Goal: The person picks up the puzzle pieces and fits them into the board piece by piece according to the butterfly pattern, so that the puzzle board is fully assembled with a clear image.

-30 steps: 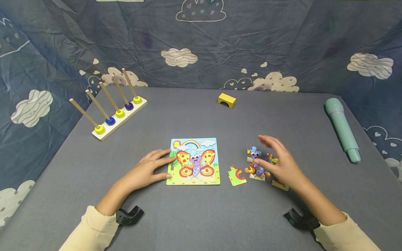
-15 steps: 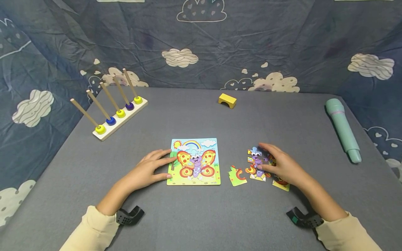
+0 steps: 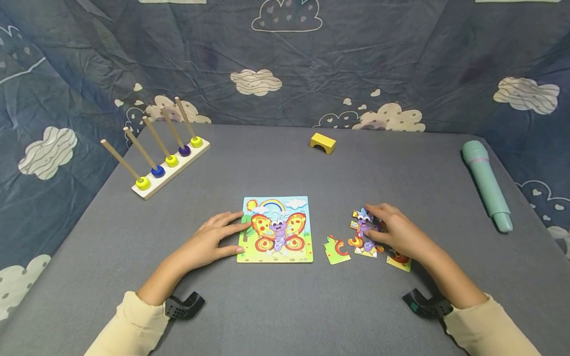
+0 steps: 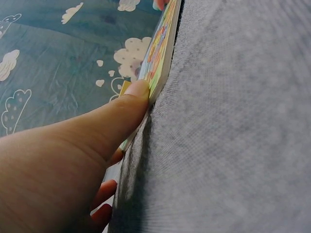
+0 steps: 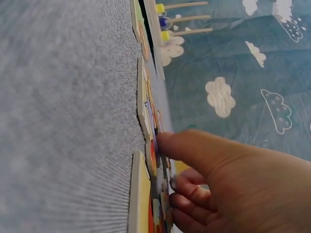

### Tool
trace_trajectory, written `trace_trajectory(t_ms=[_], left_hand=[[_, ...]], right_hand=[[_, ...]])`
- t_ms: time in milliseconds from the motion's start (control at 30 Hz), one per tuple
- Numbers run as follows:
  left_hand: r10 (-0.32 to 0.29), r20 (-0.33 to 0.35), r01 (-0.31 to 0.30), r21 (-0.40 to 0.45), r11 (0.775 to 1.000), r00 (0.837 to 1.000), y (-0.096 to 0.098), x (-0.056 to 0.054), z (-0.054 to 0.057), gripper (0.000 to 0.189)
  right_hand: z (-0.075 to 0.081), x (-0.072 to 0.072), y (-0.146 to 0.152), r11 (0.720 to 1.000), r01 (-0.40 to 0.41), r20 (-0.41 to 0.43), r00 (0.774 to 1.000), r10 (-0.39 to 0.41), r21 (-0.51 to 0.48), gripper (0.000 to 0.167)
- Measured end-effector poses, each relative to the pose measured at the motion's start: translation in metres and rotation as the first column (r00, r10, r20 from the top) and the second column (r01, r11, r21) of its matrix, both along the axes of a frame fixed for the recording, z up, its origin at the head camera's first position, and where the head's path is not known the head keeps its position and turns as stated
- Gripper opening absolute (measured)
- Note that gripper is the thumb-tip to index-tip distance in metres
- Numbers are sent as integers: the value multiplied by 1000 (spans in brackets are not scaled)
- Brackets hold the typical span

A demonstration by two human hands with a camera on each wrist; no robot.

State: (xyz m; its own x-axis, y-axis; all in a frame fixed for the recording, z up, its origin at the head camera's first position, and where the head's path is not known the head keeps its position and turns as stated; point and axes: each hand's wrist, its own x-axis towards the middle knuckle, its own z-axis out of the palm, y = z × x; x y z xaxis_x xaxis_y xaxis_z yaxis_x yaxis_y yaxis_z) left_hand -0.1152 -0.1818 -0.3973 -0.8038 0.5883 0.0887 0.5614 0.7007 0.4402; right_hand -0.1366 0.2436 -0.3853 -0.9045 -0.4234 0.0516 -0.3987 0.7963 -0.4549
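Note:
A square butterfly puzzle picture [image 3: 278, 230] lies in front of me. My left hand [image 3: 205, 244] rests at its left edge, fingers spread and relaxed. In the left wrist view the thumb [image 4: 131, 99] presses on the board's edge. To the right, several joined puzzle pieces [image 3: 362, 222] show the purple butterfly's head and body. My right hand [image 3: 398, 235] bends over them, pinching a piece between thumb and fingers; the hand hides part of the cluster. A loose green corner piece [image 3: 335, 250] lies left of the cluster, and another piece [image 3: 398, 261] lies below the right hand.
A peg stand [image 3: 171, 170] with yellow, blue and purple rings stands at the back left. A yellow arch block [image 3: 322, 143] lies at the back middle. On the far right lies a mint-green cylindrical object [image 3: 486, 183]. Patterned cloth [image 3: 285, 64] rises behind the table.
My right hand has lowered onto the joined pieces, its thumb and fingers closing in. The cluster has shifted and turned slightly. The left hand stays in place.

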Motion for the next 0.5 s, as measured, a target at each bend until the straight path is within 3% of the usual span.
trace_trajectory(t_ms=[200,500], left_hand=[[0,0,0,-1,1000,1000,0,0,0,56],[7,-1,-7,2,1000,1000,2,0,2,54]], right_hand=[[4,-1,-5,998,-7,-59,998,4,-60,59],[35,4,-48,972,-144,-222,970,101,-188,60]])
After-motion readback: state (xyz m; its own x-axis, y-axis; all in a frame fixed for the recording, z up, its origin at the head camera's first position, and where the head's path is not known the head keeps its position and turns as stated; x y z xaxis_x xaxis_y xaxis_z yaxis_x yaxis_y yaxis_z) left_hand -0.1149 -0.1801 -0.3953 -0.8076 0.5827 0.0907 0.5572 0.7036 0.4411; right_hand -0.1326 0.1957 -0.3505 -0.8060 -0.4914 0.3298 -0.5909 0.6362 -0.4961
